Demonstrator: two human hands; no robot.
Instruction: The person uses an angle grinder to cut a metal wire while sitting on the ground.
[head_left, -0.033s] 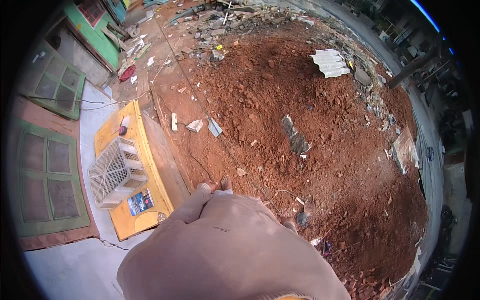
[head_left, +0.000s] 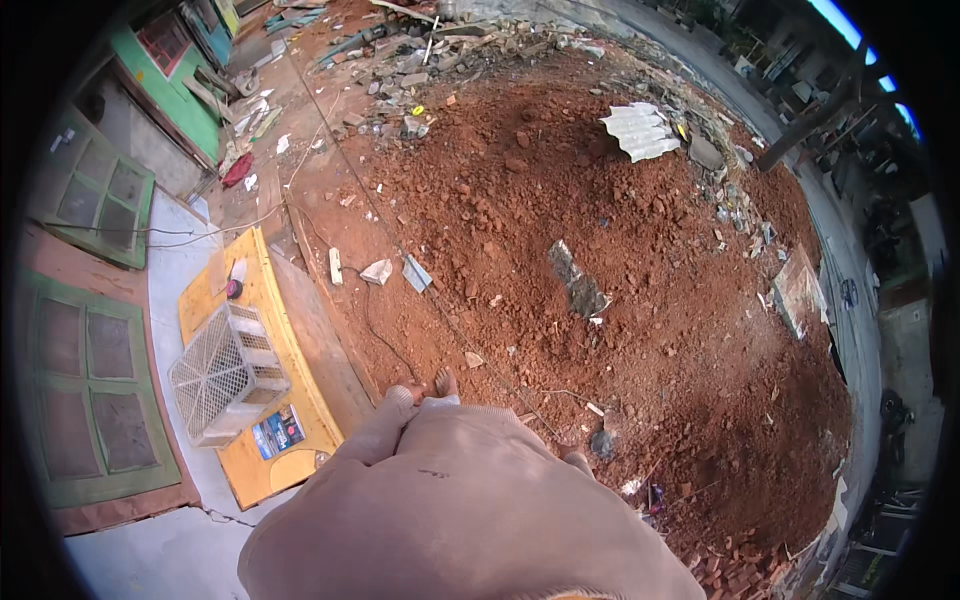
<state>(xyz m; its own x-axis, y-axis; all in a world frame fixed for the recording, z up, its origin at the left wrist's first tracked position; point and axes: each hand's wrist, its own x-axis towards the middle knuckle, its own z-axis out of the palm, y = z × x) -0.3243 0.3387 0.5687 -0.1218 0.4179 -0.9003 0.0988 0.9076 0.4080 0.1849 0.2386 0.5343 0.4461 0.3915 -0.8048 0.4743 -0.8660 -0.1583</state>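
My left hand [head_left: 411, 386] shows as a small patch of skin past the cuff of a pinkish-beige sleeve, in front of my body. Its fingers are too small and hidden to read. Just right of it, bare skin, apparently a foot, rests over the red soil. My right hand [head_left: 568, 452] barely shows beyond its sleeve on the other side of my beige shirt [head_left: 470, 500]; its fingers are hidden. Nothing held can be made out in either hand. Nearest the left arm stands a yellow wooden table [head_left: 325, 410] with a white plastic crate [head_left: 225, 375] on it.
A blue packet [head_left: 278, 432] and a small dark round item [head_left: 234, 289] also lie on the table. Reddish loose soil [head_left: 520, 200] covers the ground, with a corrugated sheet [head_left: 640, 131], rubble and a thin cable [head_left: 372, 325]. Green-framed windows [head_left: 105, 390] line the left wall.
The view has shifted slightly, so the surroundings sit a little lower and farther left. Less of my right hand shows. The things on the table keep their places.
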